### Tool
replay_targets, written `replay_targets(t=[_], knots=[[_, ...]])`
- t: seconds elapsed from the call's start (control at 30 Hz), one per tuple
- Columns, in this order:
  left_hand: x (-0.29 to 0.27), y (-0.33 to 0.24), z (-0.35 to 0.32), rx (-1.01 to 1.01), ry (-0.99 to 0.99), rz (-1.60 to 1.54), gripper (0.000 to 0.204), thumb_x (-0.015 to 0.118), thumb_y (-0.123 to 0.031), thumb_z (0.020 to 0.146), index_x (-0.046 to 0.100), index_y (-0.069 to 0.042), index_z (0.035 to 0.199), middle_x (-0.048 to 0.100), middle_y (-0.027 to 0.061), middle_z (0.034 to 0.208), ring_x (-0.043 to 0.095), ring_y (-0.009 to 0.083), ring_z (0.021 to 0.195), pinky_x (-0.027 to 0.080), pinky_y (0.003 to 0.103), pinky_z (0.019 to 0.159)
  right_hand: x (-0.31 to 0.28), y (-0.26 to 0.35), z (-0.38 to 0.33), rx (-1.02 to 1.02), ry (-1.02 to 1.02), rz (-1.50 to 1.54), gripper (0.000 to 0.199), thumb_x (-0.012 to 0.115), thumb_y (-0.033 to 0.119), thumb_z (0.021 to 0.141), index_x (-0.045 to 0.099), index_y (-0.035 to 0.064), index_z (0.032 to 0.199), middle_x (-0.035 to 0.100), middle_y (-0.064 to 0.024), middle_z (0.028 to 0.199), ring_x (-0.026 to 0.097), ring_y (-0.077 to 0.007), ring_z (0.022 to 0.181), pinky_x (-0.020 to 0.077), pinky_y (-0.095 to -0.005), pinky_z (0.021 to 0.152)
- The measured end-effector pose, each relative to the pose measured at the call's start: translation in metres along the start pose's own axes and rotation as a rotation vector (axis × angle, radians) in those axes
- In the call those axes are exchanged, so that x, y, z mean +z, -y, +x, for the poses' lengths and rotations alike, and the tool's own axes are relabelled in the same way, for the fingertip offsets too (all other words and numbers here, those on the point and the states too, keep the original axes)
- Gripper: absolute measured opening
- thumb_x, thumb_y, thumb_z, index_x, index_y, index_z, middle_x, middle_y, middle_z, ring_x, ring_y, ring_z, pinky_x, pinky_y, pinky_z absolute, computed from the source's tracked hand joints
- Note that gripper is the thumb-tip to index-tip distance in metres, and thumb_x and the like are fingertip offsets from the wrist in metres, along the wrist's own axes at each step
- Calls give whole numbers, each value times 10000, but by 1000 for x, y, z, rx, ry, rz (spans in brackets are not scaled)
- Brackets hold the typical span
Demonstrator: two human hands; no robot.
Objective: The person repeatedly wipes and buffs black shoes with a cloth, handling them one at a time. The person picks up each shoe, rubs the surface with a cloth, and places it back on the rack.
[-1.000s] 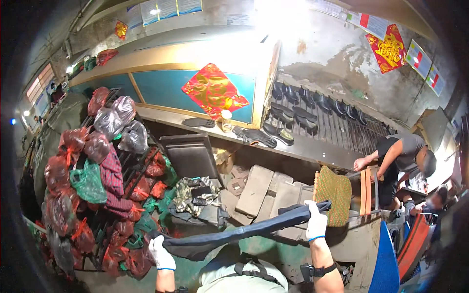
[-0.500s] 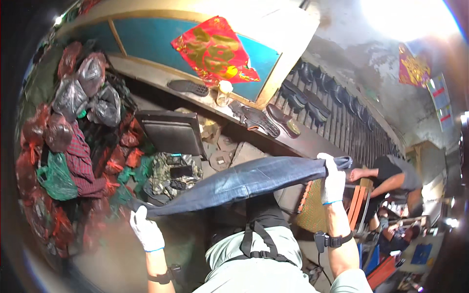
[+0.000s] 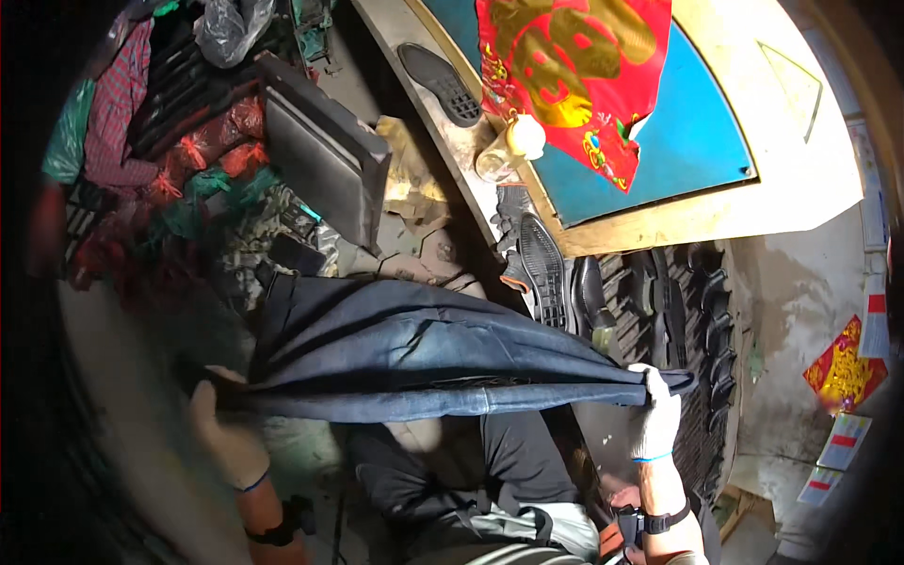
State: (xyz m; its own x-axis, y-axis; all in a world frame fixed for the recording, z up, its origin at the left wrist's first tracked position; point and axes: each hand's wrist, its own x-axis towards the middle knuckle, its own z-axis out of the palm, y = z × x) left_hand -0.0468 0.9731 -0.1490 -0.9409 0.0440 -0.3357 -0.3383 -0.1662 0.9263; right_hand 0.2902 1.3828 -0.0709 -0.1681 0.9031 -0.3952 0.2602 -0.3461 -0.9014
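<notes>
A pair of dark blue jeans (image 3: 428, 344) is stretched sideways in front of me at about waist height, faded in the middle, with loose folds across it. My left hand (image 3: 226, 438), in a white knit glove, is closed on the wide end; shadow and blur partly hide its fingers. At the narrow, bunched end my right hand (image 3: 657, 419), gloved the same way, grips the cloth near the tip. The denim sags slightly between the two hands.
Beyond the jeans runs a narrow ledge (image 3: 414, 24) with a shoe sole (image 3: 441, 83), a lidded jar (image 3: 509, 149) and several shoes. Behind the cloth lean a black padded panel (image 3: 320, 151) and a camouflage bundle (image 3: 306, 231). Dark shoes (image 3: 716, 325) line a slatted rack at right.
My view has turned right and come closer to the ledge. Both hands keep hold of the jeans, whose wide end is now spread more and hangs more open on the left.
</notes>
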Motion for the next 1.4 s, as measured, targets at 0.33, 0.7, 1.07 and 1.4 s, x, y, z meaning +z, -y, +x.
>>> replay_targets(t=[0.33,0.7,1.07,1.4], knots=[[-10,90,-100,375,-222,-157,428,638,-188,1122,607,7,1502,680,99,1282,659,202,1177,521,369,1086,-76,-81,83,-188,310,14,336,643,238,1087,794,-54,1159,800,-149,1136,728,-226,1039,556,-368,959],[-74,107,-228,352,-373,-328,388,717,-225,1076,696,-51,1423,700,74,1399,664,218,1249,502,396,1160,-197,-143,90,-129,547,161,336,713,270,1093,799,-30,1218,798,-69,1024,691,-151,914,557,-378,856],[-77,182,-569,715,-440,1455,396,700,-44,951,748,28,1337,779,241,1312,731,427,1178,552,535,1110,-406,-232,44,-286,401,181,242,619,120,1066,798,-38,1103,803,-96,1103,738,-180,1021,574,-336,937],[-221,338,-593,-8,-323,1116,290,665,-248,1021,752,-3,892,718,92,792,586,190,667,474,399,623,-479,-332,60,-172,611,-461,227,779,224,994,837,9,1040,829,-121,883,773,-189,774,607,-377,750]])
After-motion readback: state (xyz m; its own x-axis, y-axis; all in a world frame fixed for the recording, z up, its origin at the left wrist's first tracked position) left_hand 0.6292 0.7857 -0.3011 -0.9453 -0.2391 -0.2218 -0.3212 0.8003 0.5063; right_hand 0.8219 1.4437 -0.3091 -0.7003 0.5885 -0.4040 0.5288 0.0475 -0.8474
